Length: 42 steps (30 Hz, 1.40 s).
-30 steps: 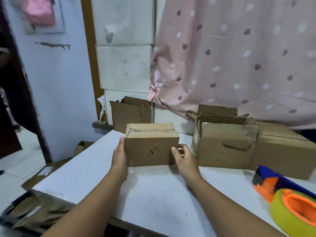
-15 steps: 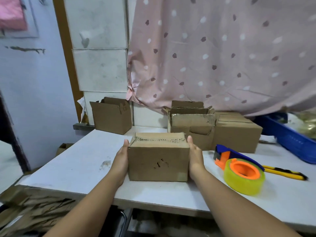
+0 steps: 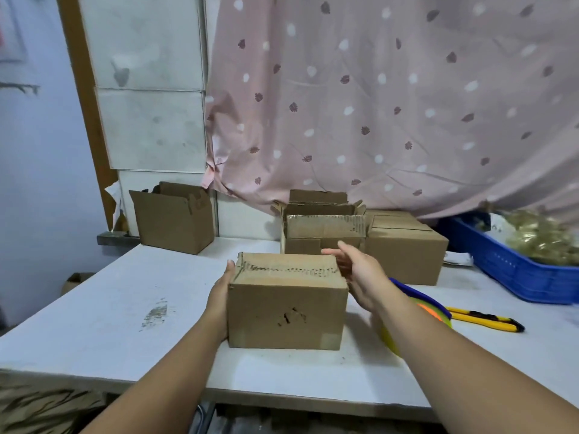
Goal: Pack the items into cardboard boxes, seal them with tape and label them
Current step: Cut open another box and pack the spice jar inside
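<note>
1. Front and centre on the white bench [image 3: 109,308] stands the cardboard box [image 3: 286,303], upright. Its top flaps are down and there's a ragged tear on its near face.
2. The left hand [image 3: 219,296] lies flat against the box's left side with straight fingers. The grip is open, pressing rather than clutching.
3. The right hand [image 3: 360,274] hangs just beside the box's upper right corner, palm turned toward it and fingers extended. Its grip is open and holds nothing; whether it touches the cardboard, I can't tell.
4. Just right of the box is the tape dispenser [image 3: 419,303], mostly hidden behind the right forearm. A yellow utility knife [image 3: 484,317] lies near it, further right.
5. Behind the box is an open box [image 3: 322,233] with its flaps up, touching a closed box [image 3: 407,255] on its right.
6. At the back left sits another open carton [image 3: 174,219], at the far right a blue crate [image 3: 513,267], and a pink curtain [image 3: 391,98] hangs behind.
</note>
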### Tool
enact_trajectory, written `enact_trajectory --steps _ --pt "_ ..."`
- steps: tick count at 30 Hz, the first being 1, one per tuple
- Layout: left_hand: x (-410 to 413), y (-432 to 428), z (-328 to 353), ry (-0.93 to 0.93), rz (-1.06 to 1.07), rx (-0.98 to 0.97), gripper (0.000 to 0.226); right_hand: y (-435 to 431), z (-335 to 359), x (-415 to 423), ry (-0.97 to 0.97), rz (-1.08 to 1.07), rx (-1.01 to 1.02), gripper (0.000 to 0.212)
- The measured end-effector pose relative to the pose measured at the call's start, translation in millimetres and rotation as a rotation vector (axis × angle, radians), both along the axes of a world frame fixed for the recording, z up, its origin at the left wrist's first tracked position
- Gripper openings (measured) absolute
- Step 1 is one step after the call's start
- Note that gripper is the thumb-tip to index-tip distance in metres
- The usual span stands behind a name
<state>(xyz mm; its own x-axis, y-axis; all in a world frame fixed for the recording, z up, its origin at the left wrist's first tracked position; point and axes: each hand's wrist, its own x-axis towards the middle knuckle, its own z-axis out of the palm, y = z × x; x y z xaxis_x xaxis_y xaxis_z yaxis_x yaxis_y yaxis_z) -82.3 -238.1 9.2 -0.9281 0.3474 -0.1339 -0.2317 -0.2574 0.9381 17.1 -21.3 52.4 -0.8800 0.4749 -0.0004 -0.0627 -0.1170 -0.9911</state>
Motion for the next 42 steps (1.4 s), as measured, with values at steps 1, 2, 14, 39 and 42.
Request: enact_trajectory --steps 1,2,14,39,42 --pt "-2.6 0.2 -1.7 0.013 0.017 -0.002 0.053 4.1 4.3 -2.9 -0.021 0.016 0.006 0.039" --pt "-4.2 0.2 -3.4 0.024 0.019 -0.003 0.053 7.4 7.6 -5.6 -0.047 0.029 0.007 0.045" --pt "-3.6 4.5 -8.7 0.135 0.03 -0.051 0.04 13.5 -7.2 -44.3 -0.155 0.199 -0.115 0.073" --pt "23.2 -25.4 15.3 0.352 -0.18 0.167 0.094 11.5 1.4 22.1 -0.092 -0.374 0.879 0.018" --pt "26.4 -24.1 27.2 0.431 -0.219 0.053 0.057 40.8 12.3 41.9 -0.408 -0.33 1.008 0.039"
